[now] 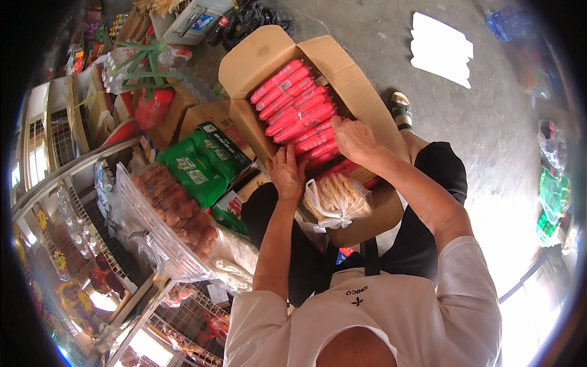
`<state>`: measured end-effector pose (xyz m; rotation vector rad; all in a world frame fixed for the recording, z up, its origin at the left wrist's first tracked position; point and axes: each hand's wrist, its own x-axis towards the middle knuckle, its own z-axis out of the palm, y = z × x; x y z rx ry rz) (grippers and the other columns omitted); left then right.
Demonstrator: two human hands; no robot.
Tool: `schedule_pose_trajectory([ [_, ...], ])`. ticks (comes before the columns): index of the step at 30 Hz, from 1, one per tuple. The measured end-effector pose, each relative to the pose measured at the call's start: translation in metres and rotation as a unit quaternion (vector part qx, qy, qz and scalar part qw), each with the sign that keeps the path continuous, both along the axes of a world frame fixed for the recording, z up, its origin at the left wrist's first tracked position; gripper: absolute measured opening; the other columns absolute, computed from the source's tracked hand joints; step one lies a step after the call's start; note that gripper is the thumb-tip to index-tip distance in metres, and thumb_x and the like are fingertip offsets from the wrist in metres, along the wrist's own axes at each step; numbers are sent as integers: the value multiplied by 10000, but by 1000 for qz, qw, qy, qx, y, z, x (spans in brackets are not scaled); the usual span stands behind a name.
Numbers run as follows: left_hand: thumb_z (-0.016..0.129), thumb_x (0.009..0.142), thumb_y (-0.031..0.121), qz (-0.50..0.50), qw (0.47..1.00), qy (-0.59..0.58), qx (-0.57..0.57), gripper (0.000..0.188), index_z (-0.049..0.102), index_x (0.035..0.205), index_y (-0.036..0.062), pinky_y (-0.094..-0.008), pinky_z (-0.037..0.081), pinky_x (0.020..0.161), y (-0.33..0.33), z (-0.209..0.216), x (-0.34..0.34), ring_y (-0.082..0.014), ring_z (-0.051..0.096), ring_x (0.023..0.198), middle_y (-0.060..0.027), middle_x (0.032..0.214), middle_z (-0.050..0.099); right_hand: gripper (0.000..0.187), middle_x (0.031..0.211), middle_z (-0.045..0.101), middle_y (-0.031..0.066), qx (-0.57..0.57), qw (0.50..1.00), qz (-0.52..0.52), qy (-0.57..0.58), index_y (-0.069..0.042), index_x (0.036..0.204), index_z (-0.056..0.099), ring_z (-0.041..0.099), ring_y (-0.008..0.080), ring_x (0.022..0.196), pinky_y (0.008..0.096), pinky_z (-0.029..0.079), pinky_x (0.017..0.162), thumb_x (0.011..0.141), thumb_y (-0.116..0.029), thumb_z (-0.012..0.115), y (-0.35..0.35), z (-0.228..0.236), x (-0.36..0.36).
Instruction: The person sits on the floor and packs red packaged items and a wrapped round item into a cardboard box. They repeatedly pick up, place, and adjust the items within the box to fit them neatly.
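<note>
An open cardboard box [373, 92] sits between my knees, filled with rows of slim red plastic packets [299, 113]. My left hand [285, 171] rests at the box's left side with fingers spread, their tips against the nearer packets. At the opposite side my right hand [356, 140] is closed, its curled fingers down at the packet ends; what lies between them is hidden. Just nearer to me than both hands, a tied clear plastic bag [339, 199] of pale tan sticks lies over the box's near end.
Left of the box stand a green shrink-wrapped pack [199, 165] and a clear plastic crate [147, 226] of brown packaged goods. Wire shelving [79, 214] curves along the left. Black plastic bags [257, 24] lie beyond the box, and a bright sunlit patch [441, 49] marks the concrete floor.
</note>
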<state>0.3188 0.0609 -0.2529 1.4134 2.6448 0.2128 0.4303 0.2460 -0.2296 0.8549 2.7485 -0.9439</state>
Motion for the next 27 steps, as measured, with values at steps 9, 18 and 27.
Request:
schedule_pose_trajectory([
  [9, 701, 721, 296, -3, 999, -36, -40, 561, 496, 1196, 78, -496, 323, 932, 4, 7, -1, -298, 487, 1048, -114, 1156, 504, 210, 848, 561, 257, -41, 998, -15, 44, 21, 908, 479, 579, 420, 771, 484, 478, 670, 743, -69, 571, 6, -8, 6],
  [18, 675, 737, 198, -40, 984, 2, 174, 491, 502, 1178, 70, -482, 353, 914, 41, 29, -42, -352, 491, 1040, -156, 1185, 504, 232, 997, 515, 278, -77, 996, 44, 27, 14, 965, 499, 574, 426, 811, 497, 470, 723, 751, -62, 546, 8, 4, 10],
  [27, 725, 675, 202, -71, 987, -112, -87, 802, 306, 1347, 76, -390, 376, 986, 152, -1, -126, -347, 427, 1186, -190, 1276, 441, 247, 986, 522, 240, -67, 993, 92, -14, 36, 923, 546, 613, 371, 775, 452, 512, 663, 681, -1, 582, 3, 15, 13],
])
